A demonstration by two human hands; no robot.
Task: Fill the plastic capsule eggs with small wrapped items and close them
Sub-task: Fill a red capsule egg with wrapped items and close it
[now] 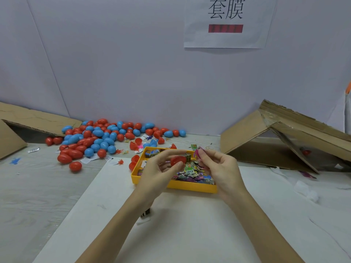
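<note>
My left hand grips a red capsule egg half between thumb and fingers, held above the yellow tray. My right hand pinches a small pink wrapped item just right of the egg half. The tray holds several small colourful wrapped packets. A big pile of red and blue capsule eggs lies on the table at the back left. Some open red egg halves rest beside the tray's left edge.
Torn cardboard boxes lie at the far left and right. A white sheet covers the table under my arms. Loose paper scraps and tiny toys are scattered near the egg pile. A paper sign hangs on the wall.
</note>
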